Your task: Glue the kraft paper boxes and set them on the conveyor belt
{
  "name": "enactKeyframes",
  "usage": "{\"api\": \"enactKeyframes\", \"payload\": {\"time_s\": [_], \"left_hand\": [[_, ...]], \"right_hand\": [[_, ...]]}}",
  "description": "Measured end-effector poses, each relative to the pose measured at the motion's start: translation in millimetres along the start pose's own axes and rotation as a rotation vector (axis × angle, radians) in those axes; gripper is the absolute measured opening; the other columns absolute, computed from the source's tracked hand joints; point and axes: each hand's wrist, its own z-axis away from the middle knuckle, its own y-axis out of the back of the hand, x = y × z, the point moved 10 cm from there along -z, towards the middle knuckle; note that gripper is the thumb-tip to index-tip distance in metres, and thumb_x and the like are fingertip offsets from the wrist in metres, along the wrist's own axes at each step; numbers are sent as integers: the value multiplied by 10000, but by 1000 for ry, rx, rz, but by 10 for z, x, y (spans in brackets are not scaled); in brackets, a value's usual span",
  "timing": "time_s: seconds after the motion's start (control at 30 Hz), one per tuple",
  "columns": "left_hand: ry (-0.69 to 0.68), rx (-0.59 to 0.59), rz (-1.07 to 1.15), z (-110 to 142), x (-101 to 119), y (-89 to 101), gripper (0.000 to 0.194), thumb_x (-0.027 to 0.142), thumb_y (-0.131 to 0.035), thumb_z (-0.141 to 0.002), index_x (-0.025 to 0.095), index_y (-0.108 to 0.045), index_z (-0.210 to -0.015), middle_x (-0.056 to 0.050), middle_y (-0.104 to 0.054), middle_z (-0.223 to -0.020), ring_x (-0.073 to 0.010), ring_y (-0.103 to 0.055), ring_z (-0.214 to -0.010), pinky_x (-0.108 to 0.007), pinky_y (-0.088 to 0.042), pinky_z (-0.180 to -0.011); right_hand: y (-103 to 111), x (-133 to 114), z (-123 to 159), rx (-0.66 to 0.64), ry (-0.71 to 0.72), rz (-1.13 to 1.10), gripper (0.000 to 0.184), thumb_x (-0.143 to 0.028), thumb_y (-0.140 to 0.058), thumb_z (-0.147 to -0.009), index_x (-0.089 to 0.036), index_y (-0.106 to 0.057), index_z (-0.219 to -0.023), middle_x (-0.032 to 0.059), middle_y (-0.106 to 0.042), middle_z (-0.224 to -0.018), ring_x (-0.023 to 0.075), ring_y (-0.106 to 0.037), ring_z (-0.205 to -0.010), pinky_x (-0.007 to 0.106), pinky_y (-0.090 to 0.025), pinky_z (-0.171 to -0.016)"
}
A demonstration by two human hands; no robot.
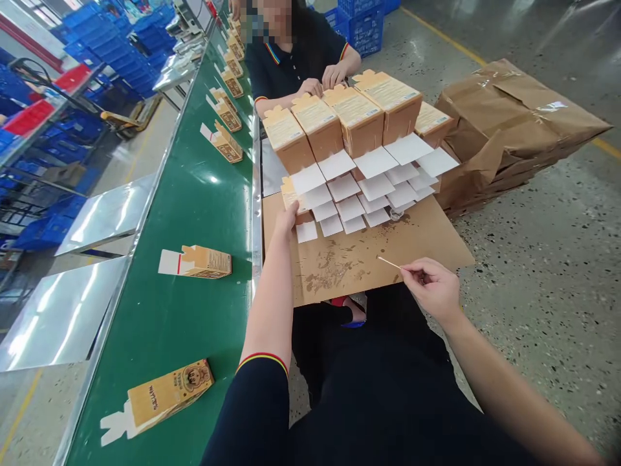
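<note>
My left hand is at the near left of the stacked cartons, its fingers closed on the edge of a small orange carton with a white flap. In my right hand, thumb and fingers pinch a thin cotton swab, which points left over a brown cardboard sheet. That sheet has dark wet spots across it. Ahead, orange cartons lie in stacked rows, with several white flaps sticking out towards me. A small clear dish sits beside the flaps, partly hidden.
On my left runs a green conveyor belt carrying spaced cartons, including one close by. Across the stack, a co-worker's hands are at the cartons. A brown paper-wrapped stack stands at right. Blue crates stand behind.
</note>
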Motion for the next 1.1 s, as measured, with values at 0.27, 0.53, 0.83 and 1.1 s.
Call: {"api": "enactKeyframes", "payload": {"time_s": [0.27, 0.53, 0.83, 1.1], "left_hand": [[-117, 64, 236, 1495, -201, 716, 648, 362, -1021, -732, 295, -742, -1313, -108, -779, -1490, -366, -721, -1461, -545, -611, -1229], [-120, 100, 86, 1886, -370, 572, 891, 522, -1154, -590, 316, -642, -1289, -110, -776, -1422, -336, -760, -1394, -530, -617, -1221], [-167, 80, 40, 1917, -306, 512, 918, 577, -1131, -625, 314, -579, -1310, -129, -749, -1381, -364, -683, -1504, -536, -595, -1242], [-220, 81, -101, 2003, -294, 468, 1032, 587, -1119, -640, 306, -456, -1380, -136, -684, -1444, -349, -677, -1495, -535, -542, -1290]], "right_hand": [[-299, -27, 90, -134, 36, -73, 166, -281, -783, -1030, -248, -823, -872, 27, -705, -771, 159, -615, -620, 301, -521, -554], [-1346, -41, 164, -361, 183, 68, 203, -131, -679, -990, -239, -737, -829, 11, -668, -783, 162, -587, -662, 305, -527, -680], [-1731, -17, 320, -575, 258, 218, 260, -104, -621, -1006, -225, -657, -779, 57, -637, -854, 213, -590, -798, 339, -506, -781], [-1358, -125, 345, -439, 198, 65, 204, -146, -663, -1015, -238, -693, -836, 6, -630, -795, 164, -542, -668, 311, -490, -694]]}}
